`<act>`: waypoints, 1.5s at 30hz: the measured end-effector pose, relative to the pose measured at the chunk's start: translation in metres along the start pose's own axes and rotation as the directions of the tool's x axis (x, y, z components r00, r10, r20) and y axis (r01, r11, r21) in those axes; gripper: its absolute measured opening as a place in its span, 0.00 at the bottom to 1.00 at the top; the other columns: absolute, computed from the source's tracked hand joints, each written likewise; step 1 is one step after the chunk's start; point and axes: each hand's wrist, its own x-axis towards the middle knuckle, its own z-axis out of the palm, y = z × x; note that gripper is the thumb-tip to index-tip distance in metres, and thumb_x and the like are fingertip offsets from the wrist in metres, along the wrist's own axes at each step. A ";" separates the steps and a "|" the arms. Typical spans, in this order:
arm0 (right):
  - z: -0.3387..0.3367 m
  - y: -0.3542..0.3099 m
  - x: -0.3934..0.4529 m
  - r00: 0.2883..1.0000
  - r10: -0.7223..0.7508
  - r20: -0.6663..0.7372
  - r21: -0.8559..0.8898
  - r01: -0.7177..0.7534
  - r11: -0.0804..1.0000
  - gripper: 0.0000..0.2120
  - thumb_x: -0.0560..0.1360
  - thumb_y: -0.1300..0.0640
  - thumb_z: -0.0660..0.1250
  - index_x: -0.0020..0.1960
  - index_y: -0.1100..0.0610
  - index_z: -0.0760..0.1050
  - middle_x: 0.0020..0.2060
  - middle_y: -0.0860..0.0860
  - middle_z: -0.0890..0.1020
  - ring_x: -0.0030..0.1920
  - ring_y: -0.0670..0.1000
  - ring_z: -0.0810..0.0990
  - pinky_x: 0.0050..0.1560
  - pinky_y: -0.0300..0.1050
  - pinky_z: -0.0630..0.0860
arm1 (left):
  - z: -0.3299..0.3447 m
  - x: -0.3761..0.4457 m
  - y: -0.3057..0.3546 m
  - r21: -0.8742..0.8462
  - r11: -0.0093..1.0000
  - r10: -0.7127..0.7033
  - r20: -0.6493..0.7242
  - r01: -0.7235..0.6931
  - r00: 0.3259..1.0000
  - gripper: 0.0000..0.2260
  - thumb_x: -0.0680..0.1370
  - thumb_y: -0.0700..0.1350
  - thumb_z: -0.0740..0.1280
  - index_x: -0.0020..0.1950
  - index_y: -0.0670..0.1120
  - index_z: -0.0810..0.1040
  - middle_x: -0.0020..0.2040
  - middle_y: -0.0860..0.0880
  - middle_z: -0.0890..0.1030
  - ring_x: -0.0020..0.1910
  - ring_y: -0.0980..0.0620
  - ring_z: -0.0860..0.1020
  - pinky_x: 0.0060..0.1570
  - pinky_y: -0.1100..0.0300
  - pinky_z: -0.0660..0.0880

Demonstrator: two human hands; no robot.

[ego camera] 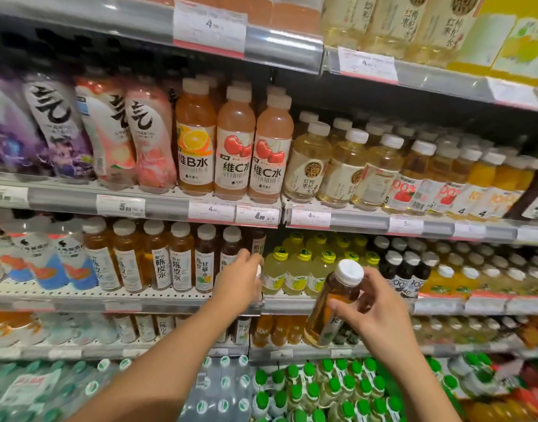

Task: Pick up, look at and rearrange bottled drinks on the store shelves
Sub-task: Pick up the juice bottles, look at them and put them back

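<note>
My right hand (372, 309) holds an amber tea bottle (331, 312) with a white cap, tilted, in front of the shelves. My left hand (240, 280) reaches into the second shelf from the floor, at the right end of a row of amber and brown tea bottles (182, 260). Its fingers are wrapped around a bottle there; only that bottle's white cap (258, 271) shows past the knuckles. A dark brown bottle (257, 242) stands just behind the hand.
Yellow lemon drinks (295, 269) stand right of my left hand. Vitamin water bottles (235, 147) and pale jujube drinks (310, 159) fill the shelf above. Green-capped bottles (322, 388) and packed water (219, 388) sit at the bottom. Price-tag rails (213, 211) front each shelf.
</note>
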 end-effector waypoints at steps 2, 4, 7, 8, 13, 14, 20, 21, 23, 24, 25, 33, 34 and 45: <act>0.012 0.000 0.009 1.000 -0.016 0.012 0.014 0.016 1.000 0.24 0.69 0.53 0.82 0.59 0.43 0.74 0.47 0.39 0.84 0.38 0.46 0.80 0.42 0.45 0.76 | -0.015 -0.016 -0.005 -0.086 0.996 0.018 -0.025 -0.020 1.000 0.17 0.78 0.49 0.69 0.66 0.57 0.70 0.61 0.56 0.71 0.52 0.50 0.79 0.47 0.53 0.76; 0.027 -0.001 0.017 0.999 -0.025 0.034 0.035 0.024 0.999 0.24 0.69 0.52 0.82 0.59 0.44 0.73 0.48 0.40 0.85 0.37 0.46 0.80 0.41 0.43 0.75 | -0.038 -0.033 -0.012 -0.111 0.990 0.075 -0.073 -0.083 0.994 0.17 0.77 0.53 0.69 0.65 0.60 0.72 0.58 0.61 0.72 0.57 0.55 0.75 0.52 0.56 0.72; 0.052 0.000 0.026 0.998 -0.021 0.061 0.069 0.017 0.997 0.24 0.70 0.51 0.81 0.60 0.44 0.73 0.47 0.41 0.84 0.38 0.45 0.80 0.42 0.41 0.75 | -0.090 -0.054 -0.021 -0.108 0.972 0.191 -0.167 -0.211 0.967 0.17 0.76 0.59 0.68 0.64 0.60 0.75 0.55 0.68 0.70 0.63 0.59 0.65 0.63 0.54 0.66; 0.061 0.000 0.028 0.997 -0.014 0.072 0.078 0.008 0.997 0.24 0.70 0.51 0.81 0.61 0.45 0.73 0.47 0.41 0.84 0.38 0.45 0.80 0.42 0.43 0.76 | -0.108 -0.060 -0.022 -0.128 0.958 0.226 -0.219 -0.257 0.949 0.17 0.75 0.59 0.67 0.63 0.59 0.76 0.55 0.67 0.71 0.65 0.58 0.64 0.65 0.53 0.65; 0.095 0.000 0.039 0.995 0.014 0.104 0.115 -0.026 0.993 0.23 0.70 0.53 0.81 0.60 0.48 0.73 0.48 0.41 0.84 0.38 0.42 0.81 0.43 0.41 0.73 | -0.159 -0.063 -0.034 -0.142 0.931 0.262 -0.377 -0.335 0.888 0.17 0.76 0.59 0.65 0.61 0.54 0.78 0.60 0.56 0.78 0.76 0.50 0.63 0.76 0.44 0.56; 0.100 0.000 0.041 0.995 0.020 0.099 0.119 -0.032 0.992 0.23 0.70 0.52 0.81 0.60 0.47 0.73 0.48 0.40 0.84 0.38 0.41 0.81 0.43 0.42 0.73 | -0.162 -0.060 -0.037 -0.137 0.938 0.251 -0.361 -0.318 0.898 0.17 0.76 0.60 0.64 0.61 0.54 0.78 0.61 0.55 0.78 0.77 0.49 0.62 0.78 0.43 0.53; 0.121 -0.005 0.055 0.994 0.047 0.097 0.083 -0.056 0.995 0.24 0.73 0.51 0.79 0.63 0.49 0.71 0.44 0.38 0.81 0.41 0.37 0.81 0.45 0.43 0.73 | -0.154 -0.045 -0.052 -0.087 0.962 0.230 -0.248 -0.258 0.941 0.20 0.76 0.64 0.59 0.61 0.56 0.74 0.62 0.51 0.77 0.79 0.46 0.59 0.79 0.41 0.44; 0.125 -0.006 0.059 0.995 0.050 0.090 0.068 -0.056 0.996 0.24 0.73 0.50 0.78 0.63 0.49 0.70 0.45 0.37 0.81 0.41 0.38 0.81 0.46 0.44 0.73 | -0.153 -0.043 -0.052 -0.085 0.964 0.226 -0.248 -0.254 0.942 0.20 0.76 0.65 0.59 0.62 0.56 0.74 0.62 0.50 0.77 0.78 0.46 0.60 0.79 0.41 0.45; 0.131 -0.007 0.066 0.997 0.049 0.067 0.040 -0.052 0.998 0.25 0.73 0.49 0.78 0.63 0.49 0.69 0.46 0.41 0.82 0.43 0.44 0.82 0.47 0.45 0.74 | -0.150 -0.040 -0.053 -0.084 0.965 0.223 -0.249 -0.250 0.943 0.20 0.76 0.65 0.58 0.62 0.55 0.74 0.61 0.51 0.77 0.76 0.46 0.64 0.79 0.41 0.45; 0.134 -0.007 0.070 0.997 0.049 0.053 0.030 -0.051 0.998 0.25 0.73 0.49 0.78 0.63 0.49 0.69 0.47 0.43 0.83 0.45 0.47 0.83 0.48 0.46 0.75 | -0.148 -0.038 -0.053 -0.083 0.965 0.221 -0.245 -0.248 0.944 0.20 0.76 0.65 0.58 0.62 0.55 0.73 0.61 0.51 0.77 0.75 0.47 0.65 0.80 0.42 0.44; 0.137 -0.007 0.074 0.998 0.052 0.044 0.019 -0.053 0.998 0.25 0.73 0.49 0.78 0.63 0.49 0.68 0.47 0.45 0.83 0.46 0.49 0.83 0.48 0.47 0.76 | -0.146 -0.036 -0.054 -0.081 0.966 0.220 -0.236 -0.245 0.946 0.20 0.76 0.65 0.58 0.62 0.55 0.73 0.61 0.51 0.77 0.75 0.47 0.65 0.80 0.42 0.44; 0.164 -0.013 0.100 0.997 0.056 0.045 -0.118 -0.050 0.992 0.29 0.74 0.45 0.77 0.68 0.52 0.67 0.37 0.45 0.82 0.45 0.55 0.85 0.49 0.53 0.81 | -0.140 -0.033 -0.059 0.029 0.978 0.209 -0.224 -0.207 0.952 0.16 0.79 0.58 0.64 0.63 0.52 0.74 0.69 0.47 0.76 0.79 0.47 0.60 0.79 0.43 0.49; 0.168 -0.013 0.103 0.998 0.060 0.036 -0.134 -0.054 0.990 0.30 0.74 0.45 0.76 0.68 0.53 0.67 0.36 0.45 0.82 0.46 0.56 0.85 0.48 0.52 0.80 | -0.140 -0.032 -0.060 0.045 0.978 0.209 -0.219 -0.204 0.953 0.15 0.79 0.57 0.65 0.63 0.52 0.74 0.70 0.46 0.75 0.79 0.47 0.60 0.79 0.44 0.50; 0.189 -0.025 0.123 0.987 0.144 0.075 -0.292 -0.116 0.949 0.41 0.74 0.45 0.77 0.77 0.60 0.62 0.51 0.57 0.85 0.54 0.61 0.85 0.50 0.52 0.80 | -0.147 -0.030 -0.057 0.168 0.971 0.211 -0.247 -0.173 0.946 0.16 0.78 0.56 0.67 0.61 0.50 0.75 0.59 0.47 0.77 0.66 0.42 0.73 0.62 0.48 0.68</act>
